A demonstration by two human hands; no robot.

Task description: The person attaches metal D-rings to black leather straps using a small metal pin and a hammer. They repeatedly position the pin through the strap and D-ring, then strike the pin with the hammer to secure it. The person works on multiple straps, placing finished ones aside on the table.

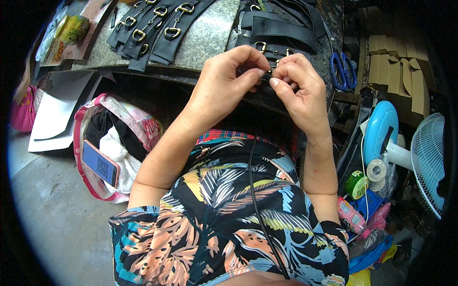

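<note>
Hands: I am counting two — one left hand [231,78], one right hand [301,90].
Scissors [343,71]: one pair is showing.
Phone [100,163]: I am seeing one.
Fan [429,152]: one is showing.
Green roll [357,185]: I am counting one.
Pink-edged bag [82,172]: one is showing.
Black straps [168,40]: several are overlapping — I am losing the exact number.

Single head-worn fisheye view, super wide. Looks steeply down over black leaf-print fabric shirt [224,209]; bare left hand [229,76], bare right hand [301,90] kinda close, speckled grey slab [212,35] farther off.
</note>
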